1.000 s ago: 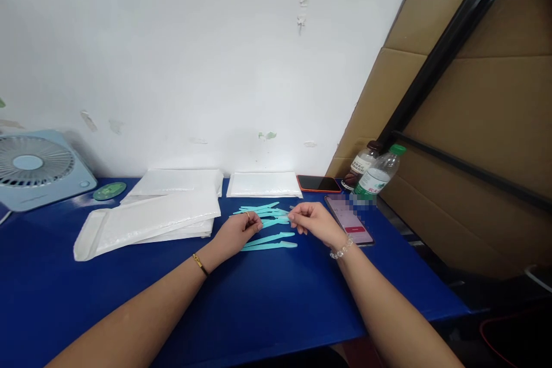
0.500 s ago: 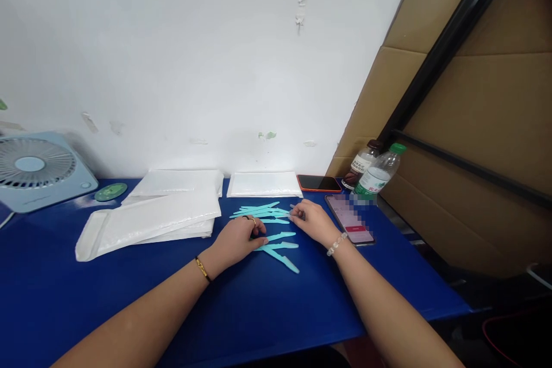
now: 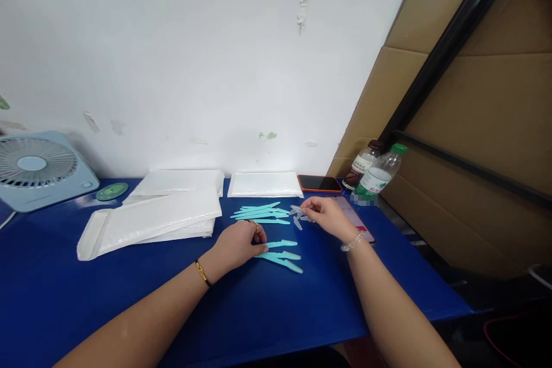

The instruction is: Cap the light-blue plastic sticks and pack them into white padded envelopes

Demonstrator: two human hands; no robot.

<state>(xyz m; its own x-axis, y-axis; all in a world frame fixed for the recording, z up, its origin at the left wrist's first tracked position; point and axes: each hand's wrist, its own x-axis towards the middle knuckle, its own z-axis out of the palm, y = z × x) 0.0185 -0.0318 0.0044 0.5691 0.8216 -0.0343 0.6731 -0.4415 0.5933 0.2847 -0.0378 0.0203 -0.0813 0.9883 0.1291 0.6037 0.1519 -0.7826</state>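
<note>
Three turquoise eyebrow razors [image 3: 284, 255] fan out to the right from my left hand [image 3: 241, 244], whose thumb and fingers are closed on their handle ends. Beyond them, a loose bunch of similar razors [image 3: 261, 214] lies on the table. Small translucent blade caps [image 3: 297, 222] are scattered at the right end of this bunch. My right hand [image 3: 325, 215] is over the caps with thumb and forefinger pinched together. A cap seems to be at its fingertips, partly hidden by them.
White padded mailers [image 3: 159, 215] lie stacked at the left, with another white mailer pile [image 3: 265, 184] by the wall. A fan [image 3: 43, 172] stands far left. Two phones, one dark-screened [image 3: 319, 183] and one lit [image 3: 351, 213], lie near bottles [image 3: 379, 175] at the right.
My right hand has moved right, off the razor ends, uncovering the translucent caps. The three razors in my left hand have shifted slightly nearer to me and sit closer together.
</note>
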